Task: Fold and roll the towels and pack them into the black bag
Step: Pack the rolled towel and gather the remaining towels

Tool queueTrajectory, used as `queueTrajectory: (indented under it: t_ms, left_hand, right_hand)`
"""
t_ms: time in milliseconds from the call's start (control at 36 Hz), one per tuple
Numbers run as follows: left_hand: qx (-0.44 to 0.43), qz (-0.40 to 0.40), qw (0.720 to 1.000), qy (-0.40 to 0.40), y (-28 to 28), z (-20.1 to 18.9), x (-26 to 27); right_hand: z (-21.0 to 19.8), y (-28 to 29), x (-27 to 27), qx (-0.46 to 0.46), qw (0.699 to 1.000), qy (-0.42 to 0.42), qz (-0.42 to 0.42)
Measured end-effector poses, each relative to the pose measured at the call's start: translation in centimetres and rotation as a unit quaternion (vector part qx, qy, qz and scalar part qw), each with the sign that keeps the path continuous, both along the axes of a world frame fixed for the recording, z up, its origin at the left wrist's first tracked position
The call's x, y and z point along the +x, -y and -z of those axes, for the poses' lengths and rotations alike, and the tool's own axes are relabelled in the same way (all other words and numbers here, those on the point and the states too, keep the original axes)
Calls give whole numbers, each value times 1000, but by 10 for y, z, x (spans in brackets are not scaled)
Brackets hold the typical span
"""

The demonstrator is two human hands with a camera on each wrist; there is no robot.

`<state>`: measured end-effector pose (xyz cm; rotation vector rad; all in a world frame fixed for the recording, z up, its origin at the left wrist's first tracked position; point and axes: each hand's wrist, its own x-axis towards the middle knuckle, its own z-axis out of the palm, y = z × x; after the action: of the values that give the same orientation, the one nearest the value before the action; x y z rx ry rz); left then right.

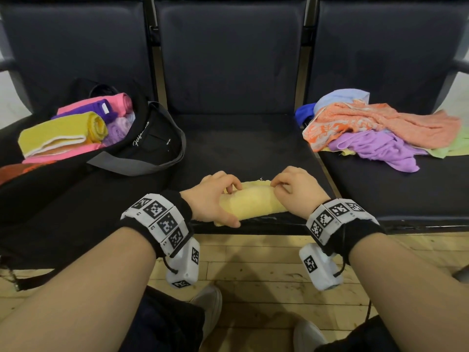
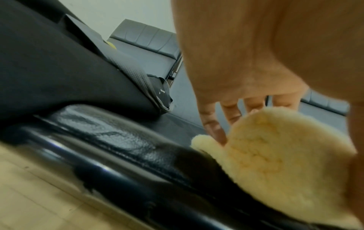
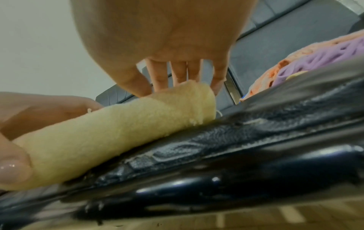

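A pale yellow towel, rolled into a short log, lies at the front edge of the middle black seat. My left hand grips its left end, thumb at the front and fingers curled over the top. My right hand curls over the right end, fingertips on the far side. In the left wrist view the roll's end shows under my fingers. The right wrist view shows the roll lengthwise. The black bag stands open on the left seat, holding several rolled towels.
A loose heap of orange, purple, blue and green towels lies on the right seat. Seat backs rise behind. A wooden floor runs below the seat edge, with my shoes and knees near the bottom.
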<state>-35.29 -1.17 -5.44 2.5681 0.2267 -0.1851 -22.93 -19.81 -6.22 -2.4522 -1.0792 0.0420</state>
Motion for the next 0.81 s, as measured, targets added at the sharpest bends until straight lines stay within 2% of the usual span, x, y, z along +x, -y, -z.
queueTrajectory:
  t_ms: [83,167,222,278,361,444,556,667,806]
  left_hand:
    - [1,4,1000,-1,0,-1,0]
    - [-3,-11,1000,17,0,0,3]
    - [-18,-35,999,32,-1,0,5]
    - [-48,-72,995,52,-2,0,6]
    - [-121,-142,979,87,-5,1,10]
    - [-162,-194,961,111,-8,4,13]
    - [-188,-231,950,97,-12,7,15]
    - [-189,-233,951,74,-16,10,17]
    - [-195,-240,950,39,-13,8,20]
  right_hand:
    - [-8,5,-5,-24,1000,-13,-4]
    - [-9,4,-7,-86,996,-2,-28]
    - [-6,0,-8,-131,990,22,-42]
    - [-4,-3,-8,-139,990,-6,-34]
    - [-7,0,-6,-91,993,-77,-17]
    - [-8,6,-4,13,988,-152,14]
    - [-6,7,2,100,977,-180,56]
    - [-5,7,4,138,959,-224,101]
    - [-1,3,11,119,951,-234,164]
